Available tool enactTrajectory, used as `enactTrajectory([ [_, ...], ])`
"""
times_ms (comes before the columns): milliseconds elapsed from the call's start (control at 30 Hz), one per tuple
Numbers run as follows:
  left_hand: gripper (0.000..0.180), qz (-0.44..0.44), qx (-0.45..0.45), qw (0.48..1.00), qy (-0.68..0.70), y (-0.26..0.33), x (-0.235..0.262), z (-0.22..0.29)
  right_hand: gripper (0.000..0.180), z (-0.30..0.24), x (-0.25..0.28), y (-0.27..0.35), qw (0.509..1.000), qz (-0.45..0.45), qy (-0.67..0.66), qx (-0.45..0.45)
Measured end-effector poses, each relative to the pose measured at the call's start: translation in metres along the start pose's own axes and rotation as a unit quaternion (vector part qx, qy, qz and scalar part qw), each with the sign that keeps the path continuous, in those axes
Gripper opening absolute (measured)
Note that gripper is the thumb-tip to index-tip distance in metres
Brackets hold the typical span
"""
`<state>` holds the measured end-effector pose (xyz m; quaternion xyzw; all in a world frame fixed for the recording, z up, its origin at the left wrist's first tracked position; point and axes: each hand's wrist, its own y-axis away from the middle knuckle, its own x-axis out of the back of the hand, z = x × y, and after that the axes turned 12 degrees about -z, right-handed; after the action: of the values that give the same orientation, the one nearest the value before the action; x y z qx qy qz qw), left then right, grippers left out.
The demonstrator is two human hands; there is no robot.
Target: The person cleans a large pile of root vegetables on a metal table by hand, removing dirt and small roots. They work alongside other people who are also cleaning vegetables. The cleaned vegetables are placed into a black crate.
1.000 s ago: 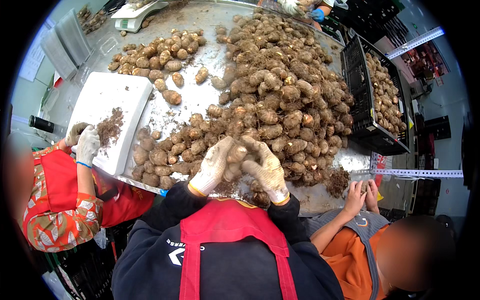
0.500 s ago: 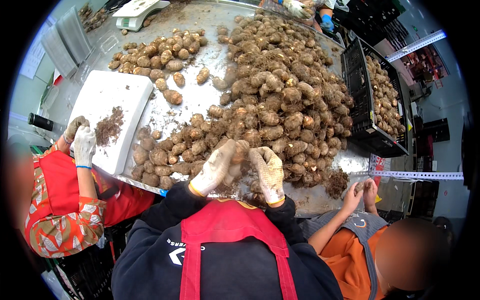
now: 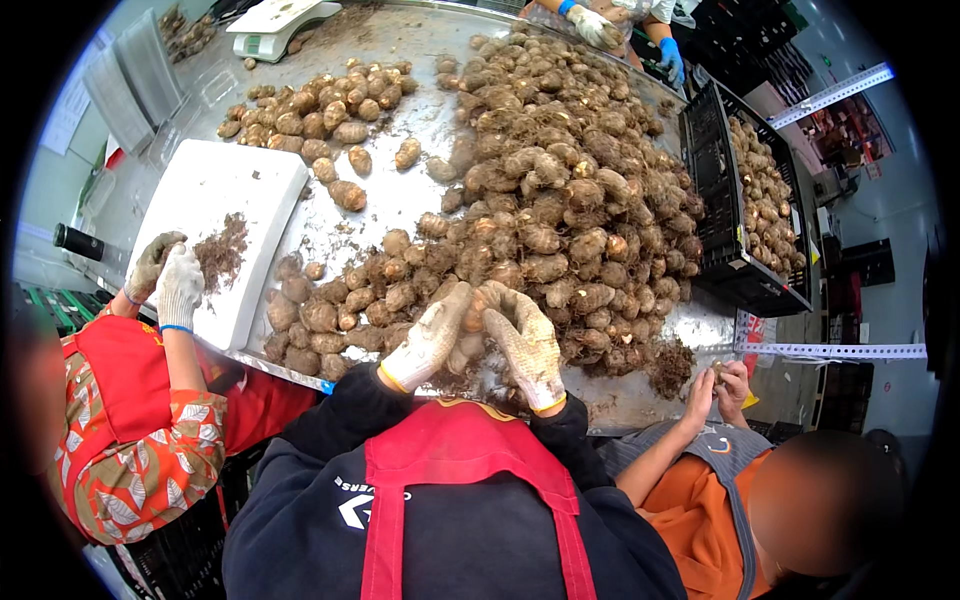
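My left hand point(image 3: 432, 335), in a soiled white knit glove, is closed around a brown taro point(image 3: 477, 312) above the near edge of the pile. My right hand point(image 3: 524, 342), gloved alike, has its curled fingers against the taro's right side, the thumb lower down. The gloves cover part of the taro. Just beyond my hands rises a large heap of hairy taros point(image 3: 560, 190) with fibres and soil among them. To the left of my hands lies a smaller spread of taros point(image 3: 320, 316).
A white foam slab point(image 3: 262, 185) with a patch of fibres lies left, near a gloved co-worker point(image 3: 178, 285). A cleaner group of taros point(image 3: 330, 105) sits behind it. A black crate of taros point(image 3: 720, 190) stands right; another co-worker point(image 3: 715, 395) is below it. A scale point(image 3: 275, 30) stands at the back.
My right hand has moved left and curled onto the taro, where it was a little apart before. My left hand has stayed in place. The co-workers' hands have shifted slightly.
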<state>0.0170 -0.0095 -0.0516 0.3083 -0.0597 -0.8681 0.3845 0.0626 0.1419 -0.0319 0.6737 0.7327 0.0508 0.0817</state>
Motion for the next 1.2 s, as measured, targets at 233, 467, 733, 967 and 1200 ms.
enactTrajectory([
  [233,0.050,-0.057,0.007,0.997,0.059,0.010,-0.007,0.024,0.045,-0.005,0.005,0.003,0.996,-0.014,0.091,-0.007],
  [467,0.056,0.028,-0.078,0.986,-0.145,-0.002,0.008,-0.018,0.043,0.002,0.004,0.001,0.994,0.005,0.103,0.026],
  [733,0.055,0.001,0.040,0.997,0.060,0.007,-0.012,0.024,0.034,0.012,0.005,0.004,0.992,0.060,0.110,0.016],
  [967,0.050,0.032,0.096,0.975,0.198,-0.005,-0.001,0.008,0.036,0.005,0.016,0.012,0.998,0.064,0.026,-0.015],
  [1200,0.046,0.021,0.079,0.966,0.244,-0.006,0.005,0.008,0.031,-0.017,0.041,0.032,0.989,0.093,0.076,-0.087],
])
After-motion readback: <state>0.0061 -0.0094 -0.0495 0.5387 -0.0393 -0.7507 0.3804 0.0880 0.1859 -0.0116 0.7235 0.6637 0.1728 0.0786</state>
